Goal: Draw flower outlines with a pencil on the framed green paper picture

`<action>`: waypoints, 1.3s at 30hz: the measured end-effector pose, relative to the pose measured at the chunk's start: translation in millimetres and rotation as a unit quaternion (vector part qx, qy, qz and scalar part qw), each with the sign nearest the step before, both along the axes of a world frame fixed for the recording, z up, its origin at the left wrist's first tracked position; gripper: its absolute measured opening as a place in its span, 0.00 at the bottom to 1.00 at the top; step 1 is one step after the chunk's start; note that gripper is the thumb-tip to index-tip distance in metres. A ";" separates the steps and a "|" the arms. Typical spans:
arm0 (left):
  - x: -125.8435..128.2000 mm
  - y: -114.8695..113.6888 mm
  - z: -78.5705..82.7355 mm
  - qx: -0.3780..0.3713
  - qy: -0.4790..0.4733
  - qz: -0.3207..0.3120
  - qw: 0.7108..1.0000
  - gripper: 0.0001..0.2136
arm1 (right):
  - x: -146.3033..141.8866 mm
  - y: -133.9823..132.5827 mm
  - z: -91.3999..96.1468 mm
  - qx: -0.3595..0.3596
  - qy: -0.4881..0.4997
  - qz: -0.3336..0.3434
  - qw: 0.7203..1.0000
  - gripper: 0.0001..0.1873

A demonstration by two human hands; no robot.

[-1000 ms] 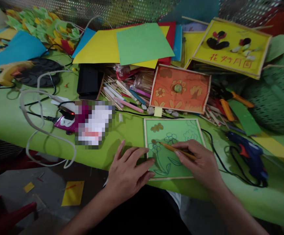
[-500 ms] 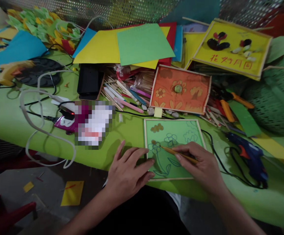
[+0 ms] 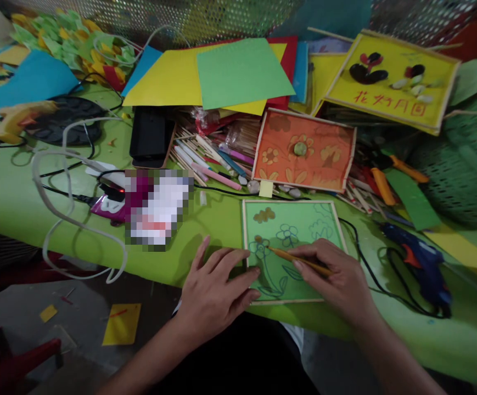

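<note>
Cluttered green table [image 3: 7,206] bears a framed drawing [image 3: 304,219].

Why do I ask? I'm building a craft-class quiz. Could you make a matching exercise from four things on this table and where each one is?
Things
1. orange drawing stick
2. blue glue gun
3. orange picture
4. yellow picture

Places
A. far back on the right, with red writing on it
B. just beyond the green picture
C. in the right hand, tip on the green picture
D. lying on the table, right of the green picture

Pairs: 1-C, 2-D, 3-B, 4-A
</note>
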State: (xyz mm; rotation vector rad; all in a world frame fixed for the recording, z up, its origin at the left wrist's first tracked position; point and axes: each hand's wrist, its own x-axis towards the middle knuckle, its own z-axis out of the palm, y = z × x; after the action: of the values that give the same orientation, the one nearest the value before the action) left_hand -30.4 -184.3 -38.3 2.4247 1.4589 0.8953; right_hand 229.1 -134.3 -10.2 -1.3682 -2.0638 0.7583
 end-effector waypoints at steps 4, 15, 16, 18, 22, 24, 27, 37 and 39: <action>0.1 0.1 -0.4 -0.003 0.005 0.000 1.000 0.10 | 4.2 -0.3 -3.8 -0.003 -0.009 -0.007 1.000 0.06; 0.0 -0.1 0.8 0.000 -0.001 0.000 1.000 0.11 | 2.6 2.5 -7.5 0.003 -0.017 -0.014 1.000 0.06; -0.1 -0.3 0.2 -0.002 0.000 0.000 1.000 0.11 | 2.4 2.7 -7.5 0.002 -0.019 -0.012 1.000 0.06; -0.2 -0.4 -0.4 -0.007 0.002 -0.001 1.000 0.10 | 1.7 3.2 -7.2 0.003 -0.019 -0.007 1.000 0.06; -0.5 0.3 0.7 -0.005 -0.001 -0.003 1.000 0.10 | -0.3 3.4 -6.4 0.008 -0.022 0.002 1.000 0.06; -0.7 0.5 1.1 -0.003 -0.001 -0.004 1.000 0.10 | -1.3 3.4 -6.1 0.009 -0.025 0.006 1.000 0.06; -0.8 0.2 0.2 -0.003 0.001 -0.004 1.000 0.10 | -2.3 3.4 -7.0 0.016 -0.026 0.007 1.000 0.06; -0.5 -0.3 -2.7 0.002 -0.003 -0.002 1.000 0.11 | 2.3 2.4 -9.0 0.007 -0.013 -0.005 1.000 0.06; -0.5 -0.5 -2.5 -0.002 -0.003 -0.003 1.000 0.11 | 3.1 2.0 -8.2 0.007 -0.012 -0.001 1.000 0.06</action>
State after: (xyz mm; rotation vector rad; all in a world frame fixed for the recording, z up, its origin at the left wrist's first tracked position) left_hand -30.9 -184.9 -40.8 2.4214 1.4494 0.8967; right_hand 232.1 -132.3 -18.4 -1.3769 -2.0817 0.7297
